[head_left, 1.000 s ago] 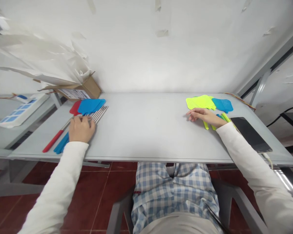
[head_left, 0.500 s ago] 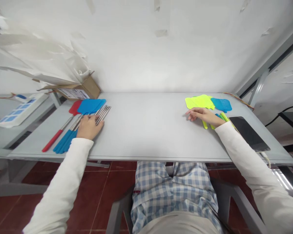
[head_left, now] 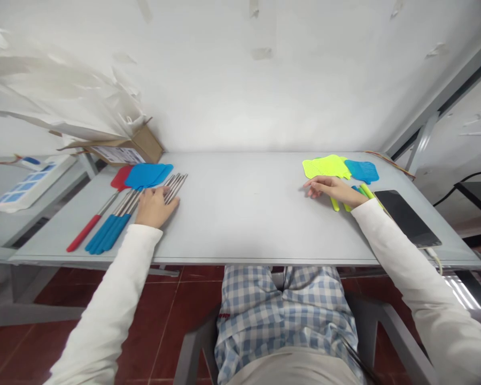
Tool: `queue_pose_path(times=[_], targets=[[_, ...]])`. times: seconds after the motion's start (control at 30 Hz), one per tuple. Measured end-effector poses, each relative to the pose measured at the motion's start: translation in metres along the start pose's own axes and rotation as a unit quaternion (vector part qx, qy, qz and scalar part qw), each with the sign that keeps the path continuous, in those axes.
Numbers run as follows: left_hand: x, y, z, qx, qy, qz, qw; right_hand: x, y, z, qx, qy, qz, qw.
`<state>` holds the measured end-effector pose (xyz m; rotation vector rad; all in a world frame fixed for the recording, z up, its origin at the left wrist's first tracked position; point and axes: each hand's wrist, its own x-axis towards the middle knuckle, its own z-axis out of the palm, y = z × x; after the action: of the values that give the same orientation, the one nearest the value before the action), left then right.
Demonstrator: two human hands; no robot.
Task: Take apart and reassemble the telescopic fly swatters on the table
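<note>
My left hand lies over a bunch of thin metal rods, its thumb on their right side and its fingers on their left. Beside it are several blue fly swatters, with stacked flat heads and blue grips toward the front edge. A red fly swatter lies to their left. My right hand rests with fingers loosely stretched out and nothing in them. Behind it are yellow-green swatter heads and a blue one. Yellow-green sticks lie partly under that hand.
A dark-screened phone or tablet with a white cable lies at the table's right. An opened cardboard box stands at the back left. Farther left is a white power strip. A white wall rises behind the grey table.
My left hand has shifted a little to the right, and the metal rods have moved right with it, away from the blue grips. My right hand stays in place.
</note>
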<state>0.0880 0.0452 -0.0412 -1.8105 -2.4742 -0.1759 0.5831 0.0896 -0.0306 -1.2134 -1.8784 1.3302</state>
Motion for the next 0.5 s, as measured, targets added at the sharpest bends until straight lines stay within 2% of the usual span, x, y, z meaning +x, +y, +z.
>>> queue_pose_path(times=[0.1,0.2,0.27,0.33,0.4,0.5], targets=[[-0.004,0.006,-0.002,-0.006,0.016,-0.034,0.999,-0.001,-0.005,-0.004,-0.021,0.045,-0.015,0.999],[-0.006,0.008,-0.004,-0.005,0.004,-0.073,0.997,-0.004,-0.012,-0.017,-0.105,0.129,-0.033,0.985],[-0.006,0.011,-0.006,-0.001,-0.008,-0.057,0.998,-0.006,-0.015,-0.029,-0.204,0.189,-0.021,0.960],[-0.007,0.016,-0.008,0.002,-0.009,-0.036,0.999,-0.008,-0.016,-0.040,-0.317,0.221,0.023,0.922],[-0.010,0.026,-0.010,-0.007,-0.007,-0.032,0.999,-0.011,-0.015,-0.045,-0.411,0.210,0.089,0.883],[-0.014,0.046,-0.012,-0.018,0.000,-0.034,0.999,-0.011,-0.010,-0.041,-0.486,0.138,0.175,0.845]])
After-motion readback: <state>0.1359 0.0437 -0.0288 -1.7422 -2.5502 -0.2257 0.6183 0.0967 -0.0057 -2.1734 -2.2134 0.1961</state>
